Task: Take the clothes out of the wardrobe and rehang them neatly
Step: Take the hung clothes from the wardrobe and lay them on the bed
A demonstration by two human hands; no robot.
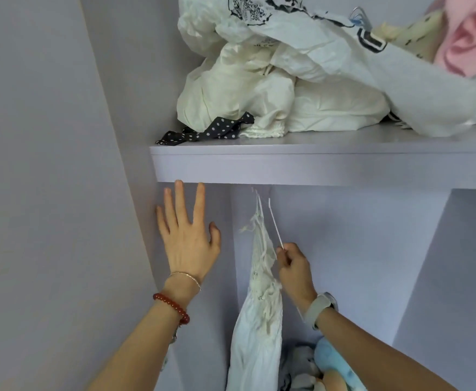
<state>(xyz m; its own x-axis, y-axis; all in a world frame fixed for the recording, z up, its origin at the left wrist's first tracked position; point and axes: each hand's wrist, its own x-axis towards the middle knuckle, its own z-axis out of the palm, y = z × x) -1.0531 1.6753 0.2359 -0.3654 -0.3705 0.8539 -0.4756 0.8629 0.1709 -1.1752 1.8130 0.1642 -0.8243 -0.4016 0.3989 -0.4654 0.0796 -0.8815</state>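
A white fringed garment (259,300) hangs under the wardrobe shelf (316,167), near the middle of the view. Beside it hangs a thin white hanger (275,224), and my right hand (294,266) pinches its lower end, just right of the garment. My left hand (187,235) is raised with fingers spread and straight, up against the left inner wall of the wardrobe just below the shelf edge, and holds nothing. The rail and the hanger's hook are hidden behind the shelf's front edge.
On the shelf lie cream bundles in plastic bags (273,88), a black polka-dot strip of cloth (211,131) and pink fabric (471,40). Blue and grey soft things (330,359) are piled at the wardrobe's bottom. A partition (423,277) stands to the right.
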